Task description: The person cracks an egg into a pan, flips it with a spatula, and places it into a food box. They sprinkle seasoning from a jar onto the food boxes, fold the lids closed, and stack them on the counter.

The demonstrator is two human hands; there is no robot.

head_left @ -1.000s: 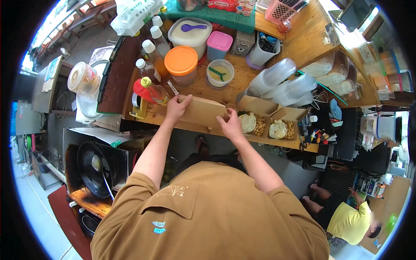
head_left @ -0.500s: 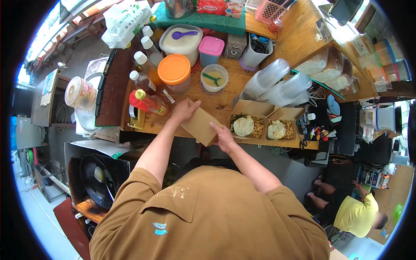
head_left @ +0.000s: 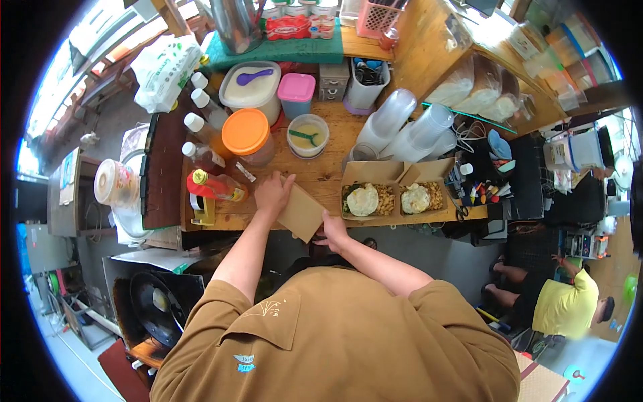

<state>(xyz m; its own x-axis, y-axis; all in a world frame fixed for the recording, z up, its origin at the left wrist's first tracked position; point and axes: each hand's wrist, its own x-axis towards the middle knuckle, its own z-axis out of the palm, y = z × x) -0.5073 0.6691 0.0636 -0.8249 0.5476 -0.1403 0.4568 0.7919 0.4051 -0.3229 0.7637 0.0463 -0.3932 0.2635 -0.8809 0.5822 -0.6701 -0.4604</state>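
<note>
Clock is centred on the carton in hand, read off my head feed. Biggest first.

Counter: wood, fills the 9-to-3 sweep. Co-worker in a yellow shirt, well apart, between 3 and 4. Wok at 8, below counter level.

Clear cups, stacked and leaning, at 2. Two open boxes side by side at 3, lids up, food in both. White tub at 11, white contents. Orange-lidded tub, lid on, nearer me, same bearing.

Carton: brown, turned skew, lower corner out past the counter's near edge. Can't tell if it bears on the wood. Left hand is closed over its upper-left edge. Right hand pinches its lower-right edge, thumb on top; fingers partly hidden.

Red bottle between 9 and 10, just beside my left hand, tipped in this view. Bowl at 12, pale contents.

Smallest: one fried egg per box, left one and right one. Purple spoon lies in the white tub, green spoon in the bowl. Sachet at 10, near my left fingers.
</note>
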